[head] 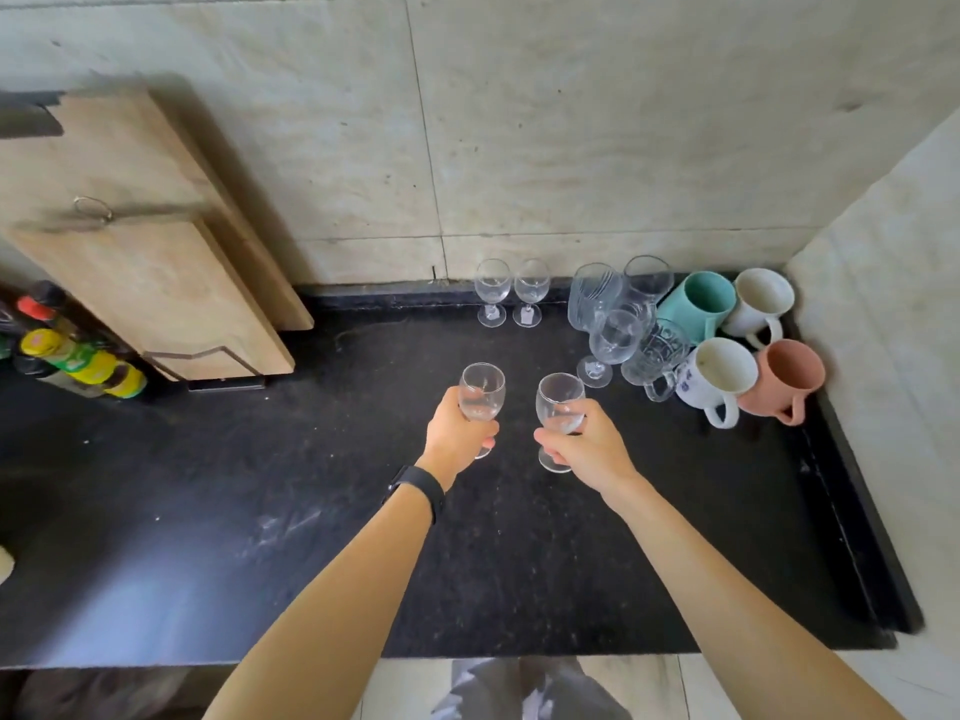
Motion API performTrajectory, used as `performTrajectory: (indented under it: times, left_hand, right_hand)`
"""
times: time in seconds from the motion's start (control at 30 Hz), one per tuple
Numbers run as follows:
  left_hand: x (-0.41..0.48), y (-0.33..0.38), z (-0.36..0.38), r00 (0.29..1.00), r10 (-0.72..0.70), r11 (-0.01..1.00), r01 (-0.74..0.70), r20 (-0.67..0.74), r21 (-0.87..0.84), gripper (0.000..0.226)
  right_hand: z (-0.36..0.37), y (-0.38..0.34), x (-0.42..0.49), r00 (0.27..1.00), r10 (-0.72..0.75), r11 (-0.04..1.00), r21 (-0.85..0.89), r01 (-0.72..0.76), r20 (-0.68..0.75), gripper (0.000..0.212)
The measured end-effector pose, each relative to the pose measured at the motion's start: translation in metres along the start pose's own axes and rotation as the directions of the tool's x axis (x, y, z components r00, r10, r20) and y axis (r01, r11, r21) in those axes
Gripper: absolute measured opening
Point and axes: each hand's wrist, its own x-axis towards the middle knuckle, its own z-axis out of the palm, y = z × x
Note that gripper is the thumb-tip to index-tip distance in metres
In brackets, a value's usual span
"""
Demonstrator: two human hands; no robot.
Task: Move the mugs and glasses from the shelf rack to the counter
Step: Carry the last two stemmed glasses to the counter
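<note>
You stood at a black stone counter (260,511) that met pale tiled walls (571,122) at the far right corner. Two wooden cutting boards (140,236) leaned at the far left, with a cluster of bottles (78,356) just beside them. In the far right corner sat four mugs: teal (698,306), white (761,304), floral white (717,379) and pink (787,379), touching a group of clear glasses (618,319). Two small wine glasses (511,291) stood apart, by the back wall.

Both your arms reached forward over the counter's middle. Your left hand (454,433), a black band (415,488) on its wrist, clasped a wine glass (482,389) around the bowl. Your right hand (582,444) clasped a second wine glass (560,402) likewise. Both glasses were upright; whether their feet touched the counter was unclear.
</note>
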Motion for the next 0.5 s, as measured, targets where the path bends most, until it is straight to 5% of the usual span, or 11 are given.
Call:
performTrajectory:
  times: [0.5]
  left_hand:
    - [0.133, 0.005, 0.010, 0.988, 0.145, 0.989, -0.145, -0.044, -0.004, 0.051]
  right_hand:
    - [0.032, -0.007, 0.136, 0.990, -0.067, 0.997, 0.031, 0.071, -0.121, 0.059]
